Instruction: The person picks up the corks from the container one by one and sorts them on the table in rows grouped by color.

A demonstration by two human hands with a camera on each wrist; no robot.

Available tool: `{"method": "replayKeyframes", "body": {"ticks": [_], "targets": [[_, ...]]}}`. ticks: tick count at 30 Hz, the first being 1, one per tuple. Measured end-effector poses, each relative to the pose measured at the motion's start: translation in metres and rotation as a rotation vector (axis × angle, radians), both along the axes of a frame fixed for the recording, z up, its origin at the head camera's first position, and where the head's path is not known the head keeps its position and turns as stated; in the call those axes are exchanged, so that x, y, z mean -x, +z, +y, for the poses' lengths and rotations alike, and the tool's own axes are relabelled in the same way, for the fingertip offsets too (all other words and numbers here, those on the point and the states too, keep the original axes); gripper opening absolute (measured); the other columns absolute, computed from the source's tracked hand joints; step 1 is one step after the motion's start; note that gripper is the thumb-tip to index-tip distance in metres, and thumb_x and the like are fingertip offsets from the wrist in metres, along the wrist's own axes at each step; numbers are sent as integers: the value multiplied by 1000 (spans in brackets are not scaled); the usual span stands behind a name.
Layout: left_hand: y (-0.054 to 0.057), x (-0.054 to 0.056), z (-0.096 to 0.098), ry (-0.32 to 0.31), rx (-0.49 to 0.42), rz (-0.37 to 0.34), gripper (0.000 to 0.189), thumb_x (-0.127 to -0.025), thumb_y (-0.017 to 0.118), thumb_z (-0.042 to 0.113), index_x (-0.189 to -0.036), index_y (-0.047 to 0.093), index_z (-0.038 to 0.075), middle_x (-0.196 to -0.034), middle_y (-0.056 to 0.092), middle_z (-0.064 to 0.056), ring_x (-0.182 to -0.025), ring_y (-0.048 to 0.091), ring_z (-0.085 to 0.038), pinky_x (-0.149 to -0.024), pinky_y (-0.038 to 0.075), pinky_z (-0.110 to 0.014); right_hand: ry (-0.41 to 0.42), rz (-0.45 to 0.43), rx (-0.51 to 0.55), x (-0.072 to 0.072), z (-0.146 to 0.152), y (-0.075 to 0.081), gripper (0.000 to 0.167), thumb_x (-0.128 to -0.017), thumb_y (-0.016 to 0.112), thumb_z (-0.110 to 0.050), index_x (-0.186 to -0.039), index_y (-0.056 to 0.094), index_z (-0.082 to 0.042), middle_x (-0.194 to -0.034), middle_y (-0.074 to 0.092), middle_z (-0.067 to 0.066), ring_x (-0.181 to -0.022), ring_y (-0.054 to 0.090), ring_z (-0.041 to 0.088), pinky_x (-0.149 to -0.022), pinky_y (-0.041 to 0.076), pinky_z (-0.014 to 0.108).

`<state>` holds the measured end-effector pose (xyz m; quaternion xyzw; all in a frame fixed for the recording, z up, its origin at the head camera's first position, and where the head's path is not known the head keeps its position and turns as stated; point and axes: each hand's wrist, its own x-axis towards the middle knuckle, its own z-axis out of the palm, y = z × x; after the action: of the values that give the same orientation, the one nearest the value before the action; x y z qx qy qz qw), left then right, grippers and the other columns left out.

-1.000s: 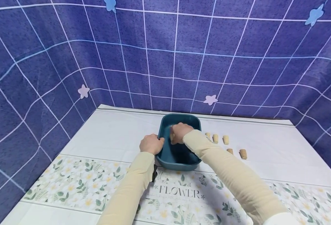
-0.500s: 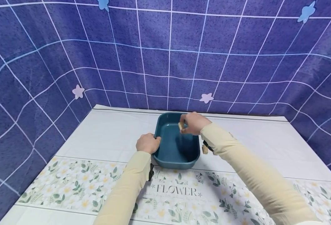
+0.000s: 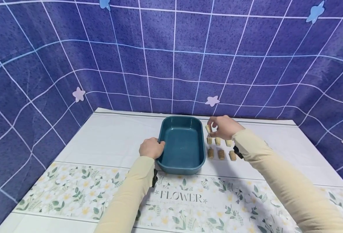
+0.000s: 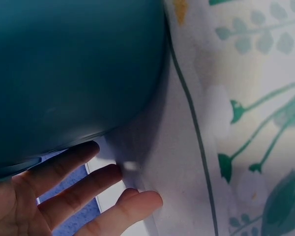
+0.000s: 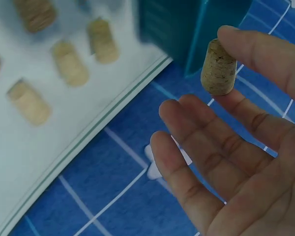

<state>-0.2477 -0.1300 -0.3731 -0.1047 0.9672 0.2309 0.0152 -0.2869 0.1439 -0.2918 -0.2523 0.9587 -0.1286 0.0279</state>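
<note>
A cork (image 5: 219, 69) is pinched between the thumb and index finger of my right hand (image 3: 224, 127), above the table just right of the teal basin (image 3: 180, 170). The other right fingers are spread, as the right wrist view shows. My left hand (image 3: 151, 148) holds the basin's left rim, thumb over the edge. In the left wrist view its fingers (image 4: 81, 196) stand spread beside the outer wall. Nothing is visible on the basin's floor. Two rows of corks lie right of the basin, including a paler cork (image 3: 217, 141) in the back row and a browner cork (image 3: 210, 153) in front.
A white tablecloth (image 3: 113, 136) with a flower-patterned band (image 3: 72, 191) covers the table. Behind and at the sides hangs a blue grid-patterned curtain (image 3: 148, 64), close to the table's back edge.
My right hand has lifted out of the basin with the cork and moved right, past the rim to above the corks. The left hand stays on the basin's rim.
</note>
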Motion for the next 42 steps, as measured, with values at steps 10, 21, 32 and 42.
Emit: {"method": "replayKeyframes", "body": {"ticks": [10,21,32,42], "targets": [[3,-1,2,-12,-2,-1,41,-103,52,32,-115,73,-1,-110,72,-20,-100,68,-35,-85,55,-47,-59,-23,18,0,46,-11,43,-86,79,-14,-122,63,6,-108,69,25,-104,64,42,-91,50,55],[0,1,0,-8,-4,-12,42,-103,52,32,-118,72,-1,-112,71,-20,-102,67,-35,-87,54,-48,-118,-44,5,0,83,-30,43,-84,80,-14,-117,63,8,-103,70,25,-101,65,45,-91,49,57],[1,-1,-1,1,-13,-25,43,-103,51,33,-118,71,-2,-109,71,-19,-98,67,-34,-88,54,-47,-204,-117,5,14,107,-62,42,-82,77,-14,-115,63,7,-97,68,20,-90,65,37,-81,52,51],[3,-2,2,-2,-10,-25,45,-103,51,33,-124,69,-3,-117,70,-21,-105,66,-36,-92,53,-49,-260,-133,-4,14,110,-73,43,-82,78,-15,-115,62,7,-92,67,16,-85,64,32,-78,51,48]]}}
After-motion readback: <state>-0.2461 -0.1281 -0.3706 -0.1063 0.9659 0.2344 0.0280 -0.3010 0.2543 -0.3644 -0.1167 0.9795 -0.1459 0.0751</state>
